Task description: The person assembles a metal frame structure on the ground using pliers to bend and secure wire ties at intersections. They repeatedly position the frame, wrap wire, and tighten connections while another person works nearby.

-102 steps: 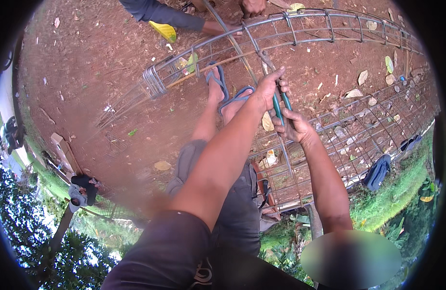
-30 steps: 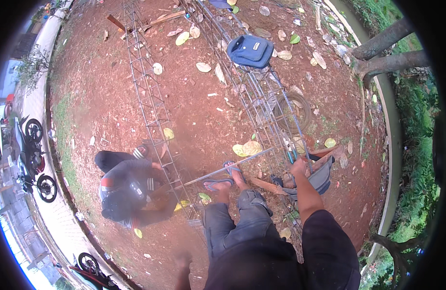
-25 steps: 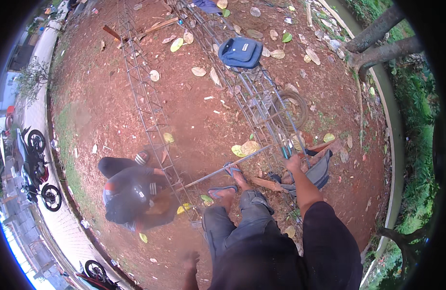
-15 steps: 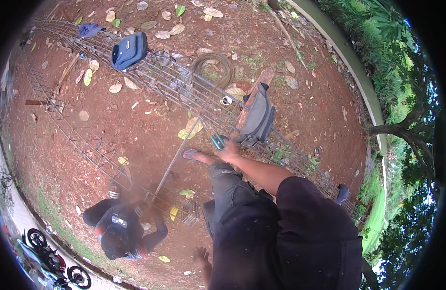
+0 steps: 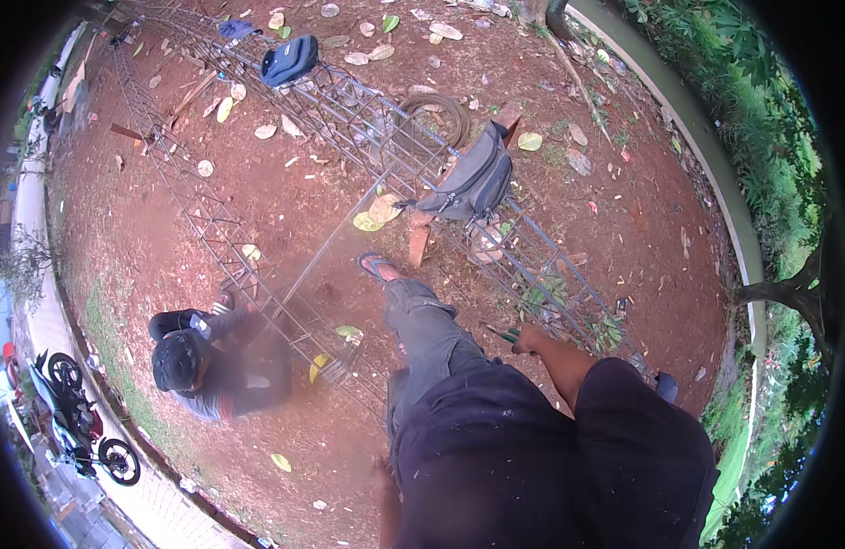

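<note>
My right hand [image 5: 530, 339] is closed around green-handled pliers [image 5: 503, 333], held out to the right of my leg, near a long steel rebar cage [image 5: 551, 247]. The tips of the pliers point left, and nothing shows between them. Low at the bottom edge, beside my dark shirt, my left hand [image 5: 385, 478] hangs as a blurred shape; its fingers cannot be made out. A grey waist bag [image 5: 473, 178] rests on top of the cage, above a reddish-brown wood piece [image 5: 420, 240].
A co-worker [image 5: 189, 361] in a dark cap crouches at a narrower rebar cage [image 5: 216, 240]. One bar [image 5: 335, 236] spans between the cages. A blue bag [image 5: 290, 61] lies on the large cage, near a wire coil [image 5: 445, 112]. A motorcycle [image 5: 79, 421] stands at far left.
My right hand has drawn back from beside the waist bag toward my body, with the pliers still in it. The view has shifted, and the co-worker's head has lifted.
</note>
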`<state>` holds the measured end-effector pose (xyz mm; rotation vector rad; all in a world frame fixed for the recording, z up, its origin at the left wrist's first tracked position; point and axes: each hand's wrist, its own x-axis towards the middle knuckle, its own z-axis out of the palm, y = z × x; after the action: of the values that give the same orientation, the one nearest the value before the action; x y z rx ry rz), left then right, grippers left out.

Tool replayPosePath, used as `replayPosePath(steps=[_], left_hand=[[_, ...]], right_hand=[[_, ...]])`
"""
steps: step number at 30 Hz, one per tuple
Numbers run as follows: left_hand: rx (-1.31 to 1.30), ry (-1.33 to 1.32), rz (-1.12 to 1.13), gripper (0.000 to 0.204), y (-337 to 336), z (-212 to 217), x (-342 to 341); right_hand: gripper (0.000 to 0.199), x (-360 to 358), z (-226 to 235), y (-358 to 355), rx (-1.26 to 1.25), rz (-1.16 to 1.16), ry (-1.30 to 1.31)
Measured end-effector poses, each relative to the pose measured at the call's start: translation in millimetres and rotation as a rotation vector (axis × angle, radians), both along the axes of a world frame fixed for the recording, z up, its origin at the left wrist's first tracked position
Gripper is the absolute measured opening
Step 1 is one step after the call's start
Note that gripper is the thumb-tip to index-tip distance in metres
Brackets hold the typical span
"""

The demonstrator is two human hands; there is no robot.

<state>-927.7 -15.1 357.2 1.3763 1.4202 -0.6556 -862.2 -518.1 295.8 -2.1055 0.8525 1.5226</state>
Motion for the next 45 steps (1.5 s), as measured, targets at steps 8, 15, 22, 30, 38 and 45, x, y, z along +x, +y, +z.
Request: replayPosePath(steps=[8, 15, 22, 30, 38, 45], left_hand=[[0.065, -0.093, 0.038, 0.053, 4, 6, -43], [0.006, -0.434, -0.298, 0.053, -77, 42, 22], [-0.054, -0.125, -0.78, 0.048, -135, 57, -69], [0.149, -0.361, -0.319, 0.034, -159, 96, -188], [0.116, -0.268, -0.173, 0.038, -195, 65, -191], [0.084, -0.204, -0.155, 0.042, -190, 64, -157]], right_hand=[[0.05, -105, 31, -51, -0.129, -0.137, -0.031], [0.042, -93, -27, -130, -0.122, -0.361, -0.457], [0.045, 9, -32, -147, -0.169, -0.229, -0.752], [0.024, 8, -137, -198, -0.246, -0.005, -0.674], [0.02, 30, -110, -209, -0.272, -0.037, -0.61], [0.024, 30, -83, -138, -0.108, 0.077, -0.768]])
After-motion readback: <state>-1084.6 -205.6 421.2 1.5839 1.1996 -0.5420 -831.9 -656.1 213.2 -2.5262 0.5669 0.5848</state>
